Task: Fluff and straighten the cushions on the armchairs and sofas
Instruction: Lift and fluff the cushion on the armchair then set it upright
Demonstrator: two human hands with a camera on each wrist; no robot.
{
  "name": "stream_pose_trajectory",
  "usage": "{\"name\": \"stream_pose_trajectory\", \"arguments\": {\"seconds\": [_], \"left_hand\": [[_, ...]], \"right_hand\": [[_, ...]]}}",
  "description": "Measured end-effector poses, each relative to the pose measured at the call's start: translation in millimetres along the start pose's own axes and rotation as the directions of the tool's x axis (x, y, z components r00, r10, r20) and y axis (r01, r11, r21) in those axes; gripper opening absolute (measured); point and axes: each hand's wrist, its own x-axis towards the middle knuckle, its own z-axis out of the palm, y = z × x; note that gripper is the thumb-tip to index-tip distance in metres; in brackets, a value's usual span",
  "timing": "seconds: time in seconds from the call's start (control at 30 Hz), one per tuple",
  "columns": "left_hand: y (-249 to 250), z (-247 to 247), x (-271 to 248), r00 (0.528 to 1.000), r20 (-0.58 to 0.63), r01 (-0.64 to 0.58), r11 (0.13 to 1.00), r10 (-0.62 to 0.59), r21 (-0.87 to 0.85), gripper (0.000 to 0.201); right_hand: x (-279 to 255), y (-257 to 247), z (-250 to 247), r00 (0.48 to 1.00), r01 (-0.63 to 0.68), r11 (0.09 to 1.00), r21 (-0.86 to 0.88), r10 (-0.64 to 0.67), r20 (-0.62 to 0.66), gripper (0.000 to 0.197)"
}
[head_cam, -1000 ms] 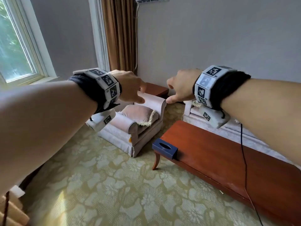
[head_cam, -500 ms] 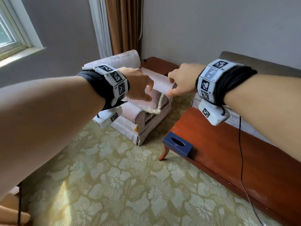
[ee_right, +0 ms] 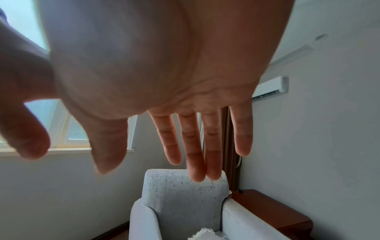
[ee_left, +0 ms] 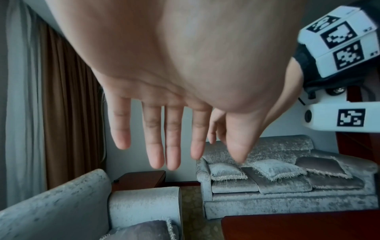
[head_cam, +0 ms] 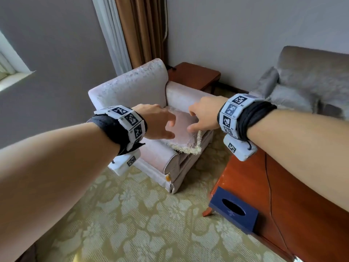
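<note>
A pale pink armchair [head_cam: 130, 86] stands in the corner, with a pink fringed cushion [head_cam: 182, 133] lying on its seat. Both my hands reach out over that cushion, palms down, holding nothing. My left hand [head_cam: 160, 122] hovers above its left side, fingers straight and spread [ee_left: 156, 146]. My right hand [head_cam: 203, 114] hangs above its right side, fingers also straight [ee_right: 197, 154]. A corner of the cushion [ee_left: 144, 230] shows below the left hand, clear of the fingers. A grey sofa [ee_left: 287, 186] carries three fringed cushions [ee_left: 277, 168].
A red-brown coffee table [head_cam: 292, 195] stands at my right with a dark blue tissue box [head_cam: 233, 211] on its near corner. A small wooden side table [head_cam: 194, 74] fills the corner behind the armchair. Brown curtains [head_cam: 143, 31] hang behind. Floral carpet [head_cam: 141, 224] lies between me and the armchair.
I have stepped closer to the armchair. Both hands have dropped toward the seat cushion and their curled fingers have straightened out.
</note>
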Motion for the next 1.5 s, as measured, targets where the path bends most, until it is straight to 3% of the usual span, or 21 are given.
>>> {"name": "stream_pose_trajectory", "arguments": {"seconds": [0.2,0.5,0.77,0.93,1.07,1.27,1.4,1.5], "left_hand": [[-65,5,118,0.999,0.039,-0.031,0.998,0.034,-0.053,0.048],[-161,69,349,0.982,0.122,-0.127,0.982,0.145,-0.143,0.049],[-216,120,509,0.97,0.208,-0.069,0.959,0.129,-0.273,0.051],[-233,159,596,0.965,0.25,0.009,0.941,0.081,-0.339,0.057],[-244,214,657,0.955,0.294,0.139,0.913,-0.022,-0.383,0.061],[-251,290,719,0.93,0.345,0.303,0.802,-0.13,-0.515,0.066],[-264,338,750,0.915,0.342,0.384,0.715,-0.211,-0.585,0.067],[-271,374,768,0.901,0.381,0.405,0.716,-0.207,-0.569,0.069]], "right_hand": [[124,43,6,1.0,0.008,0.998,0.065,-0.01,0.029,0.061],[343,104,71,0.987,-0.051,0.993,0.104,0.034,0.159,0.056],[495,156,145,0.954,-0.111,0.945,0.307,0.015,0.298,0.064],[570,196,196,0.955,-0.152,0.884,0.442,0.016,0.297,0.063],[631,218,255,0.953,-0.234,0.806,0.544,0.081,0.291,0.071],[680,225,359,0.888,-0.457,0.529,0.715,0.222,0.404,0.074],[694,220,418,0.788,-0.613,0.404,0.679,0.377,0.486,0.077],[696,212,456,0.701,-0.702,0.318,0.638,0.466,0.539,0.086]]}}
